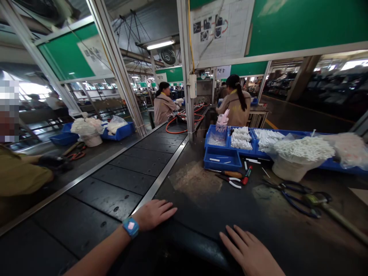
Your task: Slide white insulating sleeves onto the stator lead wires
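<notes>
My left hand (155, 214), a blue watch (131, 227) at its wrist, lies flat by the metal rail of the conveyor, fingers stretched over the dark worktop (201, 209). Nothing is in it. Lower right, my right hand (247, 247) is spread at the worktop's near edge, also holding nothing. Beyond them lie an orange-handled screwdriver (232, 174), pliers with white grips (234, 182) and a red-and-green handled tool (247, 175). To the right are large dark-handled scissors (299, 195). A small blue bin (222, 164) with a few thin white pieces stands behind the tools.
Blue bins (240, 147) of white tubes line the back of the worktop, beside a bucket (293, 168) heaped with white pieces. The segmented conveyor (126, 178) runs along the left. A red hose (175, 131) lies farther along. Other people sit ahead and at far left.
</notes>
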`<state>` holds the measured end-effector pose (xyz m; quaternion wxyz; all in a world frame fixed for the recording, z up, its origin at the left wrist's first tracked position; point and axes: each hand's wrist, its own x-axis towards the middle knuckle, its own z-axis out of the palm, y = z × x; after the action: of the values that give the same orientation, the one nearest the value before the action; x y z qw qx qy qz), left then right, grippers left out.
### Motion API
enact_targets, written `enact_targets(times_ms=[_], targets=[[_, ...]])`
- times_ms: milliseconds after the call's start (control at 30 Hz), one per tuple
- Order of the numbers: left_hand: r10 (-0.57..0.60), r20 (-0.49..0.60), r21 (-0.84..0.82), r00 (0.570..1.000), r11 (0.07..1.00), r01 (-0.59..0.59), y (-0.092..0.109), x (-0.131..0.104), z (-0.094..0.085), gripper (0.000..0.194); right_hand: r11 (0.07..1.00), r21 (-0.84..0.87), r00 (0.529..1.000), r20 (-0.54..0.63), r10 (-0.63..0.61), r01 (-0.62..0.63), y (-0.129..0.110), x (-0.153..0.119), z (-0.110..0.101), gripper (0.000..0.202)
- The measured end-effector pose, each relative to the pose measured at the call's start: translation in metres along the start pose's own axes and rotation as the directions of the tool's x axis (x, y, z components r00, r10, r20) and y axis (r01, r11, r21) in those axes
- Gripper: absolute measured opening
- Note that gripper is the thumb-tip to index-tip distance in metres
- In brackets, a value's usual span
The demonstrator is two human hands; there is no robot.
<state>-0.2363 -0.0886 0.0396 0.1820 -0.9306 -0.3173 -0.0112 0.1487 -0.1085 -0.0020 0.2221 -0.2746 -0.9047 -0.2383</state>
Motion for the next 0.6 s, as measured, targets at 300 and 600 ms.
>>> enact_targets(times_ms=[300,600], targets=[[-0.218,0.02,-0.045,0.976,0.975,0.218,0.008,0.033,0.016,0.036,0.996,0.085,0.998,-0.055,-0.012,0.016,0.015,-0.024,0.007,0.034],[-0.386,0.138,-0.212,0.912,0.888,0.408,0.005,0.036,0.002,0.048,0.992,0.122,0.98,0.196,-0.009,-0.015,0.029,-0.029,-0.011,0.06]])
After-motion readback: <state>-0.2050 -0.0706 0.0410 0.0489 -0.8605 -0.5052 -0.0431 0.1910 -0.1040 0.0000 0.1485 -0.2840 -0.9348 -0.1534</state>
